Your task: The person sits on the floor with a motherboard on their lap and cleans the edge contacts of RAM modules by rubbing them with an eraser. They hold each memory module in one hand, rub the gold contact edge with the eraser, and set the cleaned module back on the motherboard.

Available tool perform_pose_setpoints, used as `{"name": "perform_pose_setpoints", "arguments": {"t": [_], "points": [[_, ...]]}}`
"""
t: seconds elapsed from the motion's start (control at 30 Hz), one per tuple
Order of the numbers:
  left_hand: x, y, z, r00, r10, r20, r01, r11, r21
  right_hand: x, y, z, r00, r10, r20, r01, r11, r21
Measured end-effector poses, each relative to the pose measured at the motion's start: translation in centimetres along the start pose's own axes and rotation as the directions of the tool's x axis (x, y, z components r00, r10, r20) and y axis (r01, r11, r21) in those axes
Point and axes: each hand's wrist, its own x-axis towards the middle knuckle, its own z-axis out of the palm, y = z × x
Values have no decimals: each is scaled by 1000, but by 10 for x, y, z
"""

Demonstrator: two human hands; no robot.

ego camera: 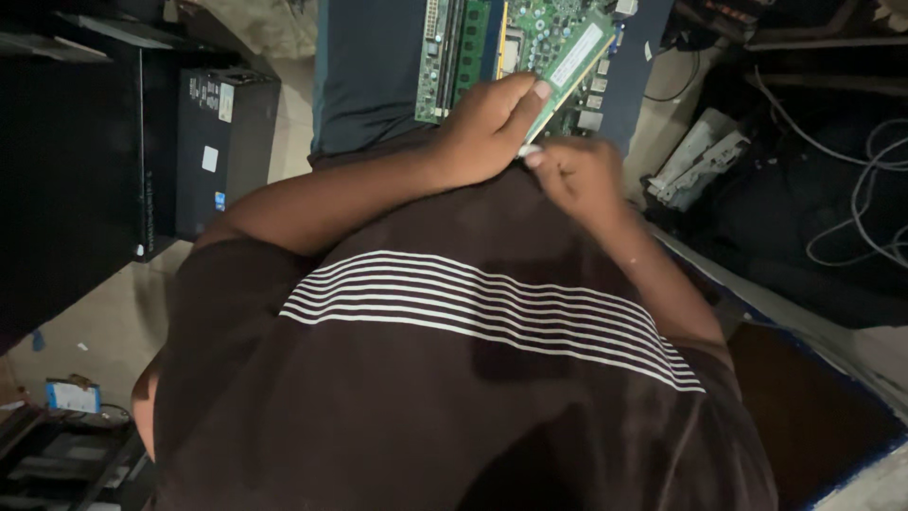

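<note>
- Looking straight down the person's chest: a dark brown shirt (473, 397) with a band of thin white stripes fills the near half of the view.
- Left hand (487, 128) is up at the far centre, fingers curled around a green memory module (567, 71), thumb laid along its near edge.
- The memory module runs at a slant, its far end up and to the right, with a pale label strip along its face.
- Right hand (577, 175) sits just right of the left one, fingertips pinched narrow on a small white bit (528, 151) pressed at the module's near lower end; what that bit is, I cannot tell.
- The two hands are touching or nearly so at that pinch.
- Beneath the module lies a green motherboard (454, 57) with long slots showing, resting on the person's lap, which is clad in dark blue trousers (364, 85).
- Far left, a black desktop computer case (222, 142) stands on the pale floor (95, 322).
- Near left corner, a small blue-and-white item (72, 396) lies on the floor.
- Right side: a grey-white bracket-like part (700, 156) and loose pale cables (870, 199) over dark clutter.
</note>
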Motion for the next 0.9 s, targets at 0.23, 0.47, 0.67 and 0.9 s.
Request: {"name": "perform_pose_setpoints", "arguments": {"t": [0.23,0.47,0.67,0.9], "points": [[-1,4,2,999,-47,14,47,999,-26,1,-3,-10,995,53,-86,-58,996,-65],[-2,10,1,994,-35,99,35,999,5,10,8,-20,942,199,-270,-226,972,-70],[0,8,-4,993,-38,109,36,999,23,3,16,-12,981,-80,-177,66,994,-83],[-1,8,3,994,11,104,-5,998,-55,7,18,-18,955,114,-275,-135,989,-59]]}}
